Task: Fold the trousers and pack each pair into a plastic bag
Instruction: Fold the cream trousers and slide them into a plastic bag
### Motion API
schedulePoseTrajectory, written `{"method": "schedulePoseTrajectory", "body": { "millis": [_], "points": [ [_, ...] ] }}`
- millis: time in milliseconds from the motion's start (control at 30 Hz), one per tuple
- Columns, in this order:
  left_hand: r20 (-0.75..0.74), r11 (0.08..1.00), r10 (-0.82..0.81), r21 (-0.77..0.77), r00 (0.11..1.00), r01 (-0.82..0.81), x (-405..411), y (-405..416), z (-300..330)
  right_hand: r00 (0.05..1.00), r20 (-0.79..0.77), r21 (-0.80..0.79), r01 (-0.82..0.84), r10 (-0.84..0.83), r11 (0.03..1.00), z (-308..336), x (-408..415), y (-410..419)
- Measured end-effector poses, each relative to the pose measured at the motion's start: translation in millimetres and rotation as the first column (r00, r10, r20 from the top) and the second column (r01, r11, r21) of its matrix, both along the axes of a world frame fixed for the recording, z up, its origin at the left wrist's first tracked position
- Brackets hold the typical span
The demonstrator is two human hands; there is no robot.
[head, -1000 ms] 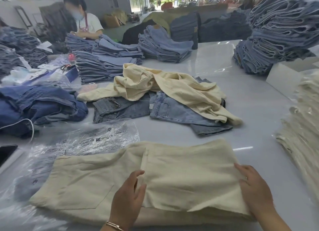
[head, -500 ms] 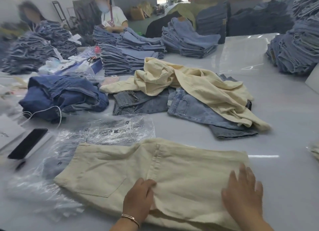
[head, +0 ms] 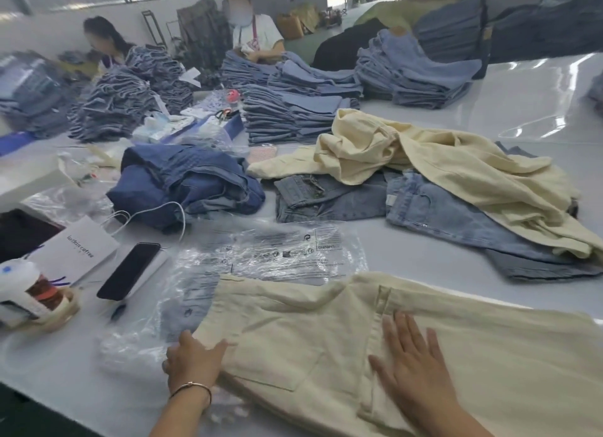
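Observation:
A folded pair of cream trousers [head: 456,355] lies on the white table [head: 538,110] in front of me, back pocket facing up. My left hand [head: 192,360] grips the trousers' left edge, thumb on top and fingers tucked under the cloth. My right hand [head: 414,365] lies flat on the middle of the fold, fingers straight and spread. Clear plastic bags [head: 270,257] with printed warnings lie partly under the trousers' far left corner. Beyond them sit an unfolded cream pair [head: 440,165] and loose light-blue jeans [head: 440,214].
A black phone [head: 129,270] with a white cable, a white paper bag [head: 78,247] and a tape dispenser [head: 29,293] lie at left. Dark-blue jeans [head: 189,178] are heaped behind them. Stacks of folded jeans [head: 293,116] fill the far table, where two people work.
The view swung left. My left hand slid from the fold's middle to the trousers' left edge and took hold of it. My right hand moved from the right edge to the middle.

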State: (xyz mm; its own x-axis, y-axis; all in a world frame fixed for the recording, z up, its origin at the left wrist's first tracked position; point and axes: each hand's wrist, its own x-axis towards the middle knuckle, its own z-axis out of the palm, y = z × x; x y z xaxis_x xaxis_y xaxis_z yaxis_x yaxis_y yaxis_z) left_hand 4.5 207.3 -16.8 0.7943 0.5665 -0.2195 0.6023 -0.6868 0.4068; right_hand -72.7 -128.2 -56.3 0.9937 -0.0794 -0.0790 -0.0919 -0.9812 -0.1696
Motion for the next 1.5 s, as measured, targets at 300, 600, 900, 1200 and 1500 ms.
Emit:
{"method": "schedulePoseTrajectory", "body": {
  "millis": [300,600,900,1200,1500],
  "points": [
    [0.07,0.804,0.025,-0.594,0.997,0.021,44,40,-4,0.998,-0.041,-0.042,0.045,-0.046,0.998,-7,4,2],
    [0.209,0.202,-0.143,-0.951,0.968,0.235,28,-21,86,0.986,-0.121,0.093,0.13,-0.118,0.987,17,7,12],
    [0.515,-0.06,-0.683,-0.746,0.518,0.663,-60,-214,119,0.961,-0.239,0.959,0.212,-0.137,-0.185,124,-18,-36],
    [0.552,0.293,-0.794,-0.02,0.255,0.956,-65,-247,45,0.736,-0.398,0.916,0.352,-0.548,-0.192,104,-70,-148],
    [-0.106,0.27,-0.953,0.134,0.285,0.953,-68,-257,-16,0.719,-0.199,0.753,0.547,-0.665,0.366,71,-109,-183]
  ]
}}
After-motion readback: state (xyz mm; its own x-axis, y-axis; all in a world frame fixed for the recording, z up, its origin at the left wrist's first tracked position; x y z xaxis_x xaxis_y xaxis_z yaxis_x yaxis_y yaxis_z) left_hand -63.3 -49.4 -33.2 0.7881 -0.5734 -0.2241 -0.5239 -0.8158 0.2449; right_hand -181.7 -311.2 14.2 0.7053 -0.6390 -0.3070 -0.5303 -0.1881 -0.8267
